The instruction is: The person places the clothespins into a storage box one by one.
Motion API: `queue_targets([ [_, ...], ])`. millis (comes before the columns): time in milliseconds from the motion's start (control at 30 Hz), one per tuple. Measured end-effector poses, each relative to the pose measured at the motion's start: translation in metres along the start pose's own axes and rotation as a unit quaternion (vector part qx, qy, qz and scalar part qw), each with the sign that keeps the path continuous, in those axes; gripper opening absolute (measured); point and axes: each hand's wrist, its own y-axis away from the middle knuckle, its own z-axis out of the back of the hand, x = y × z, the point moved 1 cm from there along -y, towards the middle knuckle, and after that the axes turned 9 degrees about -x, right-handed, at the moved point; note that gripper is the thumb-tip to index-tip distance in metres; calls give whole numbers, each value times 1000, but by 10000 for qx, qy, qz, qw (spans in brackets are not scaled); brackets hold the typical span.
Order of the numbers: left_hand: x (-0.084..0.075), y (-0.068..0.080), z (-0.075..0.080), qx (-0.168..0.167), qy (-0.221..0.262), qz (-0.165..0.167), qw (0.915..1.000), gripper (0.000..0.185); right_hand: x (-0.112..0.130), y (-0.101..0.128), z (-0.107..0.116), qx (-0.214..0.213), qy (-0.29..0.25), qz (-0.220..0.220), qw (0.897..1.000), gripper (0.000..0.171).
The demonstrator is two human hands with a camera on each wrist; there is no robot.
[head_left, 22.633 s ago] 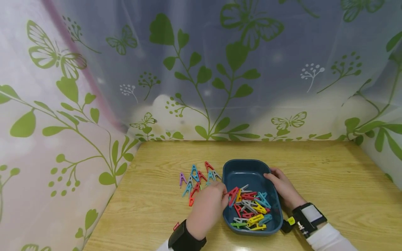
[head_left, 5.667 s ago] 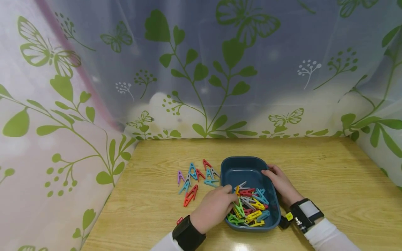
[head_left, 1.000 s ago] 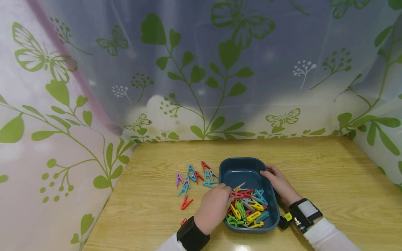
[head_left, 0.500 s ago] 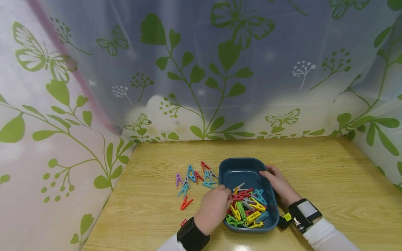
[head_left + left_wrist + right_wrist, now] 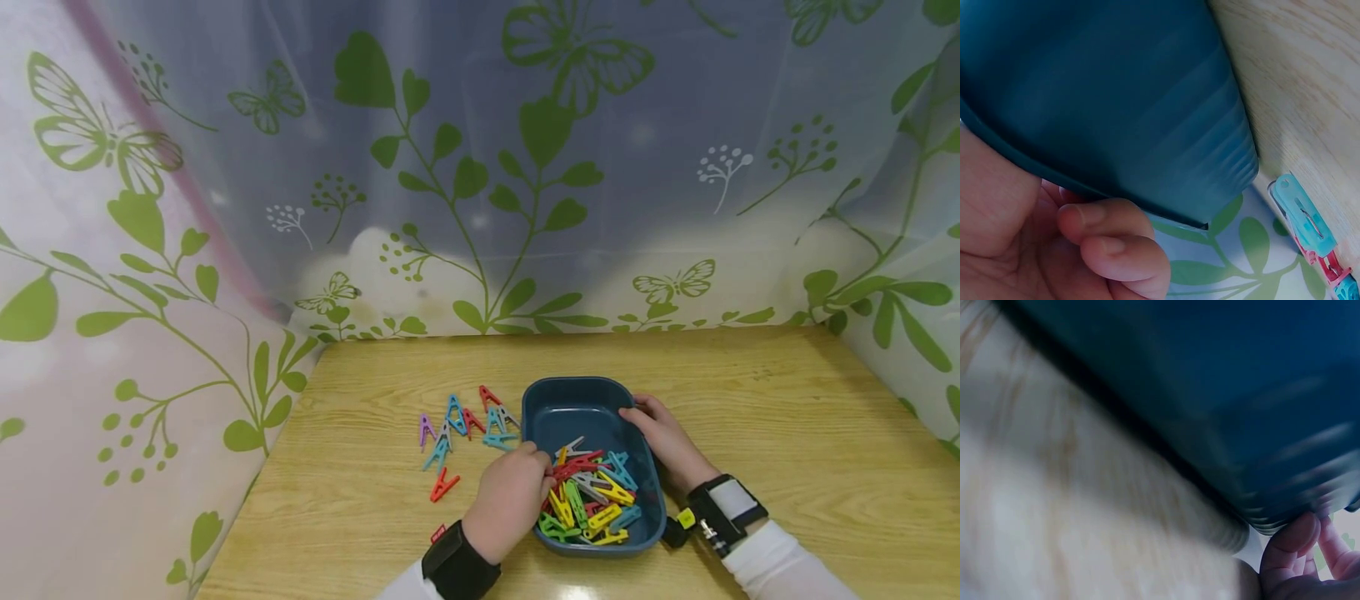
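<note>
Two hands are set at the dark blue plastic tray (image 5: 570, 402); its right rim is grasped by the right hand (image 5: 663, 442); the left hand (image 5: 510, 500) is curled over the coloured plastic clothes pegs (image 5: 592, 500) inside, whether pinching one cannot be told; loose pegs (image 5: 465, 425) lie left on the wooden table (image 5: 787, 417).

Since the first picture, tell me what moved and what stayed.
One red clip that lay in the table group is gone; a single red clip remains nearest the person. The left hand reaches over the tray rim into the clips. The right hand stays on the tray's right rim.
</note>
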Motion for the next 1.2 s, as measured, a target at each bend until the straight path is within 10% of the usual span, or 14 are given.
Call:
queue_targets([
  [667,1,0,0,141,201,93,9997,19,0,1,-1,-3,-32,-78,10000,68],
  [1200,33,0,26,-508,552,550,9957,21,0,0,0,-2,-84,-68,9999,68],
])
